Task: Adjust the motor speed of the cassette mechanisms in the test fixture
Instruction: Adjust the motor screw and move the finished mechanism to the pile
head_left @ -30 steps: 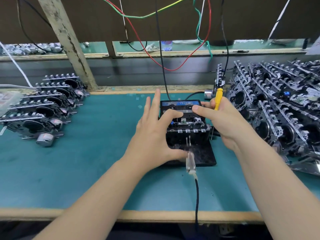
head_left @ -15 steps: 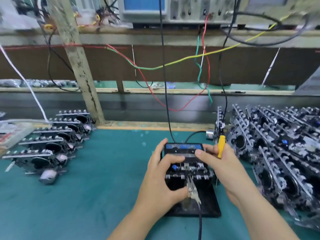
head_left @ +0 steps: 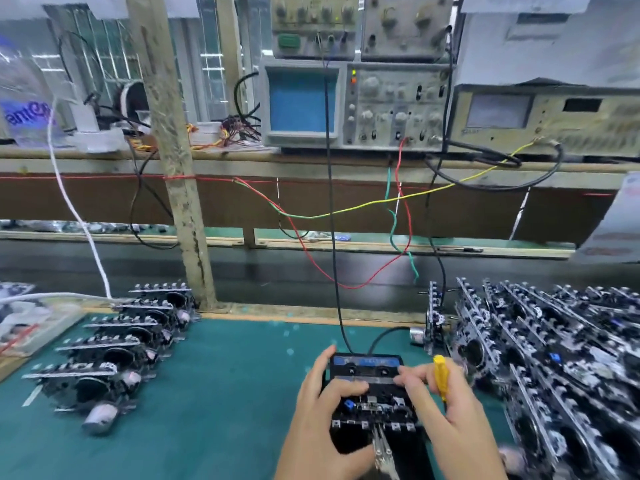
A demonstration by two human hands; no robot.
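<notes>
A black cassette mechanism (head_left: 372, 400) sits in the black test fixture (head_left: 412, 452) on the green mat, with a blue-labelled cassette (head_left: 365, 362) at its far end. My left hand (head_left: 322, 417) grips the mechanism from the left, index finger on top and thumb at the front beside the clip probe (head_left: 382, 448). My right hand (head_left: 450, 410) holds a yellow screwdriver (head_left: 440, 377) upright in its curled fingers while its forefinger rests on the mechanism's top right.
Rows of cassette mechanisms (head_left: 114, 351) stand at left, and a dense stack of more mechanisms (head_left: 554, 358) at right. An oscilloscope (head_left: 353, 102) and a meter (head_left: 543, 119) sit on the shelf behind, with several wires (head_left: 346, 209) hanging down to the fixture.
The view has tilted upward, bringing the shelf instruments into sight. Both hands stay on the mechanism; my left fingers have curled closer around it.
</notes>
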